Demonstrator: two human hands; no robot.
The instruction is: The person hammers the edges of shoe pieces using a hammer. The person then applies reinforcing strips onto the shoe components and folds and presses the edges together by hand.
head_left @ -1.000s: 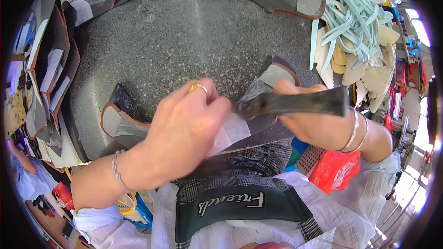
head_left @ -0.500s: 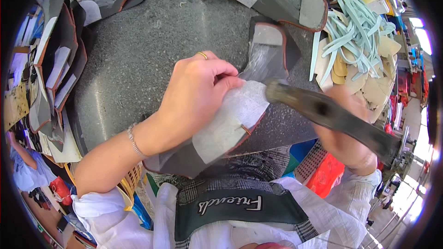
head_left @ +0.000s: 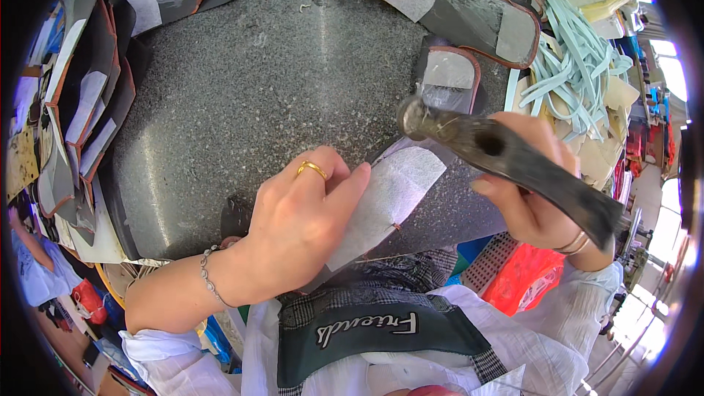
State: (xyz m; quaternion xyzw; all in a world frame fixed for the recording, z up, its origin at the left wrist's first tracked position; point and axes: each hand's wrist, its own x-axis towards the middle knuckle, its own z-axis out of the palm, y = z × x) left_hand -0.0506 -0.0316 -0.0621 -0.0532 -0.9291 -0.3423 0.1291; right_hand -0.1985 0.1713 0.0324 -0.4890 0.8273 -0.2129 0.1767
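Observation:
A dark grey shoe-upper piece [head_left: 392, 194] with white lining patches and a reddish-brown edge lies on the speckled stone slab, close to its near edge. My left hand [head_left: 301, 213] lies over it, with thumb and forefinger closed at its far edge. Part of the piece is hidden under that hand. My right hand [head_left: 539, 191] is wrapped round a hammer [head_left: 506, 158]. The hammer's round face hangs above the far end of the piece and hides part of it. The handle is mostly out of sight behind the head.
Stacked similar upper pieces [head_left: 92, 110] stand at the left rim of the slab [head_left: 220, 103]. More pieces [head_left: 447, 0] lie along the far side. Pale blue strips [head_left: 572, 66] are heaped at the right over beige scraps. A red bag [head_left: 521, 279] hangs below the near edge.
My left hand and the upper piece have moved toward me. The hammer head has shifted slightly left and farther away, and now looks larger and sharper.

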